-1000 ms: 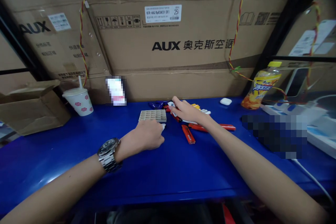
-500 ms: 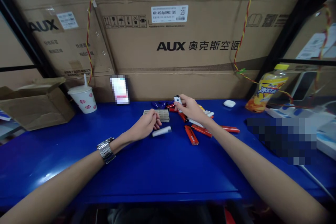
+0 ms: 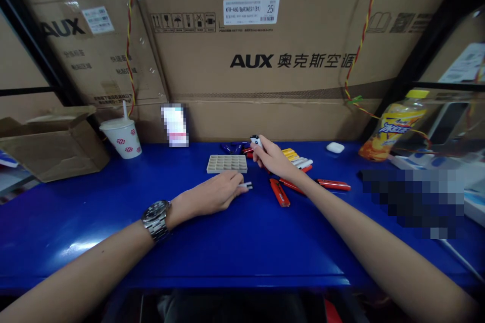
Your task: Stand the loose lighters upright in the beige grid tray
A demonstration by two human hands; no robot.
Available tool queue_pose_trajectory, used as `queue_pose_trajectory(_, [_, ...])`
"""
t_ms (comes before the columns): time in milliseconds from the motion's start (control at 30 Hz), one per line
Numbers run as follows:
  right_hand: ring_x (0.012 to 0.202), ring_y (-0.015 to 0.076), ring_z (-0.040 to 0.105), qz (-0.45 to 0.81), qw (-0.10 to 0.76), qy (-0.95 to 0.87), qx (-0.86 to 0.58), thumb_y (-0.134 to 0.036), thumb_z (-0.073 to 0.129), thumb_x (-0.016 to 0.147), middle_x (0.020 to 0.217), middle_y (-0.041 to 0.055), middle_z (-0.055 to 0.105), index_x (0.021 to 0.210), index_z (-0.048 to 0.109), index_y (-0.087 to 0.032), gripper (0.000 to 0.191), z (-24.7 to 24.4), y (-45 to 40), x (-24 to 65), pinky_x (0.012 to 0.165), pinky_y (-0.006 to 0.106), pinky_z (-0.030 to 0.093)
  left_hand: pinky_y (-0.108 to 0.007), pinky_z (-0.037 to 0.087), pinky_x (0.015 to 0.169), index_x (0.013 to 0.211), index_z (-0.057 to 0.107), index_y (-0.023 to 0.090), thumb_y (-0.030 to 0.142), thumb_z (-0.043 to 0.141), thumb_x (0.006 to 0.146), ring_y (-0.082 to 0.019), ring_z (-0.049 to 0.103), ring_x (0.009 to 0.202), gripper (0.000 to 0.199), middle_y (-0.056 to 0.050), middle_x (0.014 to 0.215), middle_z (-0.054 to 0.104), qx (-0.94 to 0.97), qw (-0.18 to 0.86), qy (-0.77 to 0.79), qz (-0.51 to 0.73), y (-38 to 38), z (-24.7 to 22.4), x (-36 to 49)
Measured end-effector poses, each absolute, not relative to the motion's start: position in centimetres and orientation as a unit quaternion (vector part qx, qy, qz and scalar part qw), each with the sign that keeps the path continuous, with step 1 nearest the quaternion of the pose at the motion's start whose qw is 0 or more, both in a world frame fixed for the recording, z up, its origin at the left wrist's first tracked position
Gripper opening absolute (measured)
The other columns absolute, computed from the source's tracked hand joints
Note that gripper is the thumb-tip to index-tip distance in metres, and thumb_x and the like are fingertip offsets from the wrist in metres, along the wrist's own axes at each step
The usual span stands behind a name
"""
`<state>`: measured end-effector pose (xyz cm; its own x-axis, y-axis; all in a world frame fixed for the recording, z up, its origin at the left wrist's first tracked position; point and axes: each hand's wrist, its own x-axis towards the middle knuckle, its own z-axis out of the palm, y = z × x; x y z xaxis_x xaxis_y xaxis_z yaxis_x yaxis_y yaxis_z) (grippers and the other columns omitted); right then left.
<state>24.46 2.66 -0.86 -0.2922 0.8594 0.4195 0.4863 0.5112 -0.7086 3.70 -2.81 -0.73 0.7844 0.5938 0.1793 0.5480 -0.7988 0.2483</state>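
Observation:
My left hand point(image 3: 217, 193), with a metal watch point(image 3: 156, 219) on its wrist, is closed over a white-grey marker point(image 3: 245, 185) lying low at the blue table. Just behind it sits a beige tray with small compartments point(image 3: 226, 163). My right hand point(image 3: 276, 156) is raised a little and closed on a white marker point(image 3: 255, 141) with a dark end. Beneath and beside that hand are red markers point(image 3: 279, 193), white markers point(image 3: 304, 163) and yellow ones point(image 3: 290, 154). Blue markers point(image 3: 234, 148) lie behind the tray.
A paper cup with a straw point(image 3: 123, 137), an open carton point(image 3: 53, 141) and a blurred phone point(image 3: 175, 125) stand at the left and back. Rightward are a white earbud case point(image 3: 335, 148), a drink bottle point(image 3: 394, 126) and a blurred dark object point(image 3: 409, 202). Large cartons rise behind.
My left hand has turned palm down and closed over the marker that lay beside it. My right hand still holds its white marker, nearly in place. The view has shifted slightly.

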Motion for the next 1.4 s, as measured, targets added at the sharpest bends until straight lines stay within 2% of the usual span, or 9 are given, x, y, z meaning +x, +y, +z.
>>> queue_pose_trajectory(167, [0.053,0.0111,0.037,0.227,0.469,-0.743,-0.420,-0.049,0.041,0.090,0.058,-0.0049,0.041,0.072,0.043,-0.021,0.033,-1.0,3.1,24.2,0.054,0.025,0.031,-0.027,0.044,0.060,0.086,0.042,0.019,0.040,0.023,0.098,-0.011,0.054,0.057,0.031,-0.002,0.075,0.058,0.817,0.286,0.390,0.313,-1.2,-1.9,3.9])
queue_pose_trajectory(267, [0.047,0.0101,0.029,0.277,0.492,-0.703,-0.433,-0.058,0.040,0.088,0.050,-0.0060,0.032,0.064,0.047,-0.020,0.045,-1.1,3.2,24.1,0.048,0.025,0.025,-0.023,0.039,0.050,0.077,0.039,0.020,0.050,0.031,0.094,-0.008,0.044,0.047,0.036,0.003,0.064,0.051,0.725,0.371,0.402,0.417,-0.5,-2.5,4.0])
queue_pose_trajectory(367, [0.043,0.0087,0.025,0.300,0.513,-0.669,-0.446,-0.063,0.041,0.085,0.045,-0.0058,0.026,0.051,0.039,-0.021,0.055,-1.0,3.0,24.0,0.045,0.026,0.020,-0.019,0.031,0.041,0.072,0.038,0.020,0.056,0.042,0.089,-0.005,0.033,0.040,0.040,0.007,0.053,0.041,0.644,0.459,0.388,0.473,-0.3,-2.7,4.2])
queue_pose_trajectory(467, [0.039,0.0081,0.022,0.333,0.522,-0.633,-0.465,-0.066,0.041,0.084,0.040,-0.0057,0.023,0.045,0.033,-0.022,0.060,-1.0,2.8,23.9,0.042,0.026,0.018,-0.017,0.023,0.035,0.068,0.040,0.019,0.059,0.050,0.084,-0.003,0.026,0.036,0.044,0.009,0.048,0.033,0.602,0.497,0.403,0.478,-0.4,-2.6,4.3])
queue_pose_trajectory(667, [0.034,0.0084,0.025,0.373,0.530,-0.591,-0.481,-0.068,0.041,0.082,0.036,-0.0039,0.029,0.045,0.030,-0.024,0.058,-1.1,2.8,23.6,0.036,0.026,0.019,-0.017,0.020,0.030,0.059,0.038,0.019,0.058,0.058,0.078,-0.002,0.024,0.032,0.048,0.010,0.044,0.030,0.607,0.466,0.447,0.464,-0.6,-2.5,4.0])
queue_pose_trajectory(967, [0.032,0.0110,0.030,0.384,0.557,-0.552,-0.487,-0.053,0.026,0.088,0.038,-0.0036,0.031,0.057,0.035,-0.025,0.043,-1.9,4.0,23.4,0.033,0.025,0.028,-0.020,0.026,0.031,0.062,0.048,0.017,0.040,0.058,0.074,-0.007,0.039,0.031,0.028,0.007,0.046,0.038,0.686,0.332,0.492,0.421,-0.9,-2.4,3.8])
queue_pose_trajectory(1100, [0.030,0.0107,0.028,0.389,0.570,-0.543,-0.479,-0.047,0.026,0.088,0.036,-0.0033,0.031,0.054,0.034,-0.025,0.041,-2.0,4.0,23.1,0.031,0.025,0.026,-0.020,0.026,0.031,0.068,0.055,0.016,0.038,0.058,0.074,-0.007,0.039,0.030,0.024,0.007,0.047,0.039,0.688,0.327,0.495,0.418,-1.0,-2.2,3.8])
queue_pose_trajectory(1400, [0.030,0.0102,0.028,0.398,0.569,-0.536,-0.479,-0.050,0.028,0.088,0.037,-0.0048,0.030,0.058,0.036,-0.025,0.040,-2.0,3.9,23.1,0.031,0.024,0.027,-0.021,0.025,0.032,0.073,0.059,0.014,0.037,0.058,0.074,-0.007,0.038,0.031,0.023,0.007,0.046,0.039,0.687,0.321,0.493,0.425,-0.8,-2.4,3.7])
